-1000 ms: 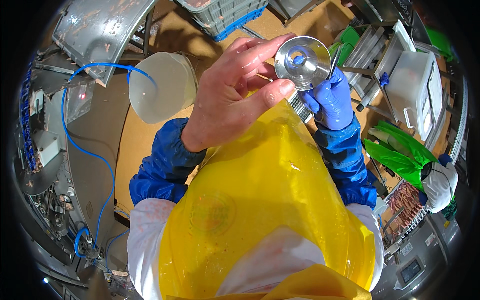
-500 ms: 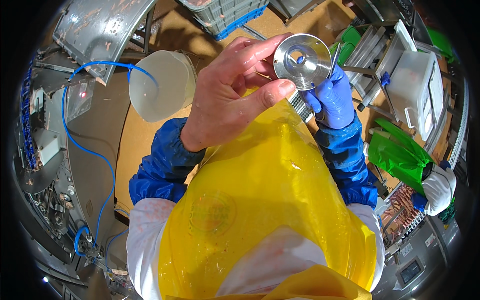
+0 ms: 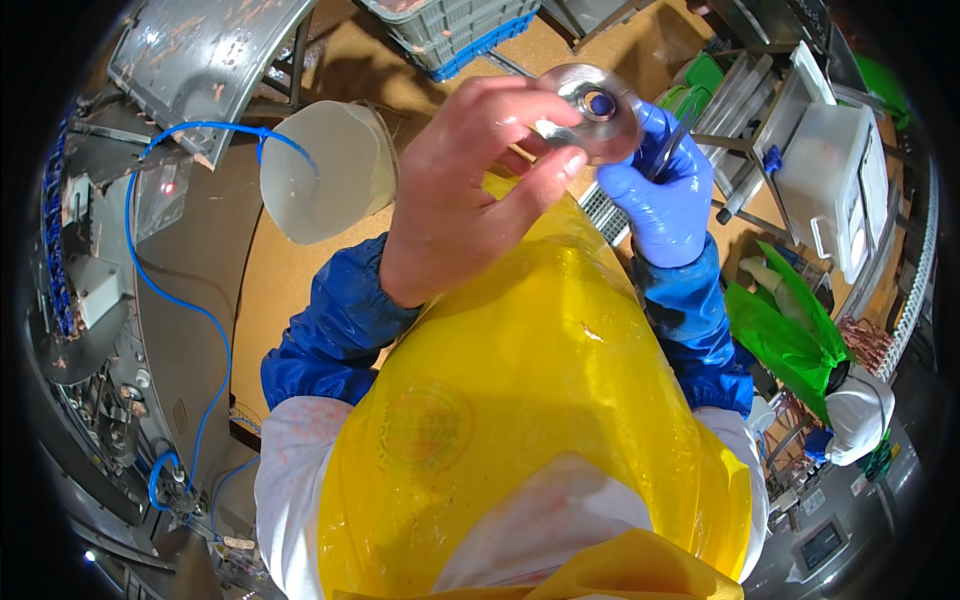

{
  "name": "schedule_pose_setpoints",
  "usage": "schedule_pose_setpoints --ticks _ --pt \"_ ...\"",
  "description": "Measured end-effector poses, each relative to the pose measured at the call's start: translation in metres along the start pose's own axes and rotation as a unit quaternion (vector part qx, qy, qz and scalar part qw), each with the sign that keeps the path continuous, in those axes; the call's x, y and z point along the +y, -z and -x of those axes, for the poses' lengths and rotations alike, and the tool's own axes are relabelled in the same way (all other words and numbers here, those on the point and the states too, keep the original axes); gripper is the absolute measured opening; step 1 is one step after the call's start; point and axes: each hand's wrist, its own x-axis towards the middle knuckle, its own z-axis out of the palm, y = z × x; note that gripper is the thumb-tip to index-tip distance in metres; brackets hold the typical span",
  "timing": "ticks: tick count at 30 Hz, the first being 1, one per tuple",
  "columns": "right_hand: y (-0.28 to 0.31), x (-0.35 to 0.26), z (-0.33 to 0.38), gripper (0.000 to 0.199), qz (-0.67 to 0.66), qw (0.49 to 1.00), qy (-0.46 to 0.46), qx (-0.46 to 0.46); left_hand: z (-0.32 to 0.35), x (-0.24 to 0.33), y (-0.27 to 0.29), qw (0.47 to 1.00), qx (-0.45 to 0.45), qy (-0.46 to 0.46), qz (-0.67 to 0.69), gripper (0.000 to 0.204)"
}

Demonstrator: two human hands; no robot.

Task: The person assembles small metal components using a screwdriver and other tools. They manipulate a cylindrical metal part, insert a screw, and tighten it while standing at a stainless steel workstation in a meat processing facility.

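Observation:
A round, shiny metal flange-like disc (image 3: pixel 625 125) with a central hole is held up in front of me. My bare left hand (image 3: pixel 465 185) grips its left edge between thumb and fingers. Behind and to the right of the disc is my right hand (image 3: pixel 665 205), in a wet blue glove, with its thumb below the rim. Something blue, seemingly a gloved fingertip, shows through the hole. A slim dark metal tool (image 3: pixel 676 143) sticks up from the right hand's closed fingers; its kind is not clear.
A translucent white tub (image 3: pixel 310 190) stands to the left, with a blue hose (image 3: pixel 205 310) running over it. Grey crates (image 3: pixel 465 35) are at the far side. White bins (image 3: pixel 825 180) sit on a rack at right, near a person in a green apron (image 3: pixel 775 320).
The disc has turned, so its other face and the blue tip in its hole now show. My left hand's fingers have shifted on it. The person at right has moved slightly nearer.

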Motion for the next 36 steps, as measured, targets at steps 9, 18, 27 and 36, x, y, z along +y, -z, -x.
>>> schedule_pose_setpoints --ticks 9,18,27,36 --pt "-0.01 -0.004 -0.01 0.05 0.304 0.933 0.192 -0.004 0.006 -0.011 -0.002 0.951 0.02 0.2 0.234 0.034" --pt "-0.011 0.007 -0.031 0.059 0.193 0.963 0.182 -0.043 0.008 -0.015 0.004 0.897 -0.019 0.272 0.347 0.03" --pt "-0.007 0.002 -0.037 0.058 0.266 0.93 0.247 -0.057 0.008 -0.017 0.005 0.841 -0.058 0.292 0.451 0.025" --pt "-0.007 -0.004 -0.031 0.062 0.289 0.936 0.199 -0.041 0.011 -0.034 0.005 0.868 -0.038 0.308 0.389 0.029"
